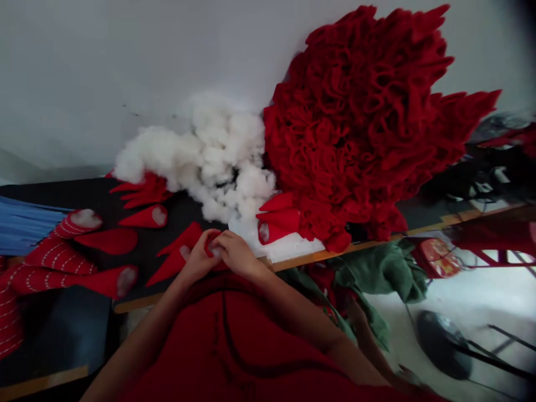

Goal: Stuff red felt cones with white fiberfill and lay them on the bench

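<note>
Close to the table's front edge, my left hand [198, 259] curls around a small red felt cone [213, 239], its open mouth showing between the hands. The fingers of my right hand [238, 254] are pinched at that mouth, where a bit of white filling shows. Most of the cone is hidden by my hands. Left of them lie red felt cones [167, 267], one with white filling at its mouth. A stuffed red cone [144, 217] rests farther back. Beyond my hands is a heap of white fluffy stuffing [213, 148]. To the right, another red cone [282, 224] lies on white material.
A tall pile of red felt pieces [355, 123] leans against the wall at right. Red cones with white dashed stripes [58, 257] and blue strips [29, 226] lie at left. Green cloth [372, 271] and a dark round stool [444, 343] are below, right of the table.
</note>
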The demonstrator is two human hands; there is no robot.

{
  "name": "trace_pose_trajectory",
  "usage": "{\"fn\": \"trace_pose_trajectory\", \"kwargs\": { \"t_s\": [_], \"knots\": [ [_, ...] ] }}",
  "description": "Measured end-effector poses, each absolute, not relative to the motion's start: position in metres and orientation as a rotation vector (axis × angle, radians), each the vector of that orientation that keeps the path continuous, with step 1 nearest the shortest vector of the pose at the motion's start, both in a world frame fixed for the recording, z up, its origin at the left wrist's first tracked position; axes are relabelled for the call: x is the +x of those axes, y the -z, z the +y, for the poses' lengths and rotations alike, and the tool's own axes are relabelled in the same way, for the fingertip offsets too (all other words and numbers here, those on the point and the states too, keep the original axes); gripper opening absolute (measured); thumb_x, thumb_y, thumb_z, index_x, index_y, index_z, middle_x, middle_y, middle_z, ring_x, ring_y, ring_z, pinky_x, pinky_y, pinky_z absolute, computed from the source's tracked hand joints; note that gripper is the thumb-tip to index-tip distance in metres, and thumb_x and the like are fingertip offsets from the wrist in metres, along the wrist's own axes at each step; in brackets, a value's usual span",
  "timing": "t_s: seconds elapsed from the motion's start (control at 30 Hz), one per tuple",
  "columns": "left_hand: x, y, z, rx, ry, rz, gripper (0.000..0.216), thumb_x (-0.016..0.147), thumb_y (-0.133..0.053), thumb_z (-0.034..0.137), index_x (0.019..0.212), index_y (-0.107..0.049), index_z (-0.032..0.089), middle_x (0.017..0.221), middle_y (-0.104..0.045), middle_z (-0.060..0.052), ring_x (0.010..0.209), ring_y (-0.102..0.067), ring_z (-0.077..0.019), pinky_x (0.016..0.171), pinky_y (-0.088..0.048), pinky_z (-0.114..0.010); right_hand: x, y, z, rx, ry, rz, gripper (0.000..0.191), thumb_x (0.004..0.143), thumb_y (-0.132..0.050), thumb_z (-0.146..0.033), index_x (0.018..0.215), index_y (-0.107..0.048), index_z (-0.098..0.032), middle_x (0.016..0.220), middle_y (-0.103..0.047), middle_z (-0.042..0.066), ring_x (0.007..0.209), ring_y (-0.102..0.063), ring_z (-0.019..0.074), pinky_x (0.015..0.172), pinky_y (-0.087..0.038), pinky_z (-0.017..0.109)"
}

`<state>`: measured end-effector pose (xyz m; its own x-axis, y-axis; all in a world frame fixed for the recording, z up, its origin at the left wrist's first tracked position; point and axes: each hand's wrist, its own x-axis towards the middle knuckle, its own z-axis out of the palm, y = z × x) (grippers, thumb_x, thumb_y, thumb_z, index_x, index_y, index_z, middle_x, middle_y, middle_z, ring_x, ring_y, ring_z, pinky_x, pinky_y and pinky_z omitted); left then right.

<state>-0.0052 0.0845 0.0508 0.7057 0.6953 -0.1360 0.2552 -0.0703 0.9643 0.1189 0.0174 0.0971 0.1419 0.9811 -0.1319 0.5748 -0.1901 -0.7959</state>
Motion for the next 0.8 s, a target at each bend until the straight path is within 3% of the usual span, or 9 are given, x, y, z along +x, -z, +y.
{"fn": "trace_pose_trajectory", "kwargs": {
  "t_s": [0.27,0.37,0.5,0.63,0.8],
  "knots": [
    [0.009,-0.058,0.093,1.557,-0.429,0.939,0.052,0.059,-0.069,0.034,0.104,-0.05,0.016,0.101,-0.057,-0.006,0.094,-0.054,-0.0197,0.084,-0.042,-0.031,0.17,-0.085,0.041,-1.458,-1.05,-0.687,0.013,0.067,-0.054,-0.024,0.079,-0.057,-0.019,0.068,-0.056,-0.002,0.058,-0.049,0.01,0.055,-0.044,0.023],
    [0.009,-0.059,0.097,1.51,-0.466,0.988,0.055,0.056,-0.071,0.036,0.103,-0.051,0.015,0.1,-0.057,-0.006,0.096,-0.053,-0.0194,0.086,-0.041,-0.031,0.204,-0.094,0.06,-1.46,-0.826,-0.524,0.022,0.069,-0.052,-0.03,0.089,-0.054,-0.02,0.079,-0.054,0.0,0.067,-0.052,0.0118,0.062,-0.047,0.028],
    [0.008,-0.06,0.098,1.274,-0.512,1.027,0.062,0.055,-0.072,0.036,0.108,-0.046,0.016,0.099,-0.056,-0.006,0.091,-0.054,-0.0181,0.082,-0.043,-0.031,0.217,-0.106,0.067,-1.745,-0.278,-0.8,0.031,0.072,-0.052,-0.026,0.102,-0.054,-0.019,0.101,-0.051,0.006,0.09,-0.05,0.0165,0.078,-0.045,0.033],
    [0.005,-0.062,0.099,1.075,-0.552,0.879,0.069,0.054,-0.073,0.033,0.114,-0.044,0.017,0.11,-0.054,-0.008,0.097,-0.054,-0.0198,0.086,-0.044,-0.034,0.177,-0.104,0.05,-1.655,-0.72,-1.405,0.027,0.075,-0.052,-0.02,0.1,-0.058,-0.017,0.094,-0.055,0.007,0.08,-0.054,0.0152,0.073,-0.046,0.03],
    [-0.001,-0.061,0.094,1.206,-0.385,0.725,0.088,0.042,-0.079,0.023,0.122,-0.042,0.02,0.123,-0.049,-0.01,0.111,-0.048,-0.0243,0.093,-0.039,-0.037,0.14,-0.095,0.036,-1.77,-0.833,-1.644,0.034,0.07,-0.051,-0.007,0.102,-0.058,-0.017,0.094,-0.057,0.006,0.089,-0.052,0.017,0.081,-0.042,0.031]
  ]
}}
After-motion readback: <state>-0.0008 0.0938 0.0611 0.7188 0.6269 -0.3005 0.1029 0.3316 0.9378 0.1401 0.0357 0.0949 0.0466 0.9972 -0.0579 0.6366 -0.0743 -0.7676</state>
